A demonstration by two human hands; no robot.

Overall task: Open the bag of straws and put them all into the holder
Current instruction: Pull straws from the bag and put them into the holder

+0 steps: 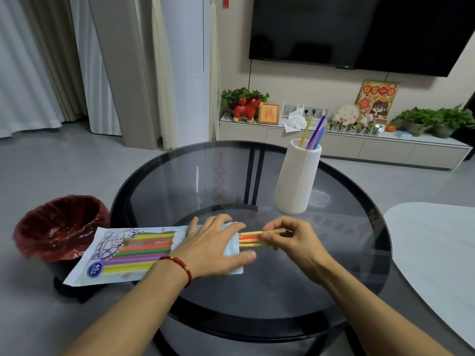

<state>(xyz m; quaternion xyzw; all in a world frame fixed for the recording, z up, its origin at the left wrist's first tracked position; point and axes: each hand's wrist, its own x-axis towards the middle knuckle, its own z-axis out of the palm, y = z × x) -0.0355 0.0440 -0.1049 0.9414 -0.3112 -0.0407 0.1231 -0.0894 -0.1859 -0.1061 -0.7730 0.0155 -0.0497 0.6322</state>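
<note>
A flat plastic bag of coloured straws [133, 253] lies on the round glass table [347, 253], its left end hanging past the table's edge. My left hand [216, 247] presses flat on the bag's right, open end. Several yellow and orange straws [250, 238] stick out of that end. My right hand [285, 240] pinches their tips between thumb and fingers. A white ribbed holder [298, 178] stands upright at the table's back right, with a few yellow and purple straws [314, 134] in it.
A bin with a red liner [61, 227] sits on the floor left of the table. A white table edge [437, 253] lies at the right. A low TV cabinet [334, 142] with plants and ornaments runs along the back wall.
</note>
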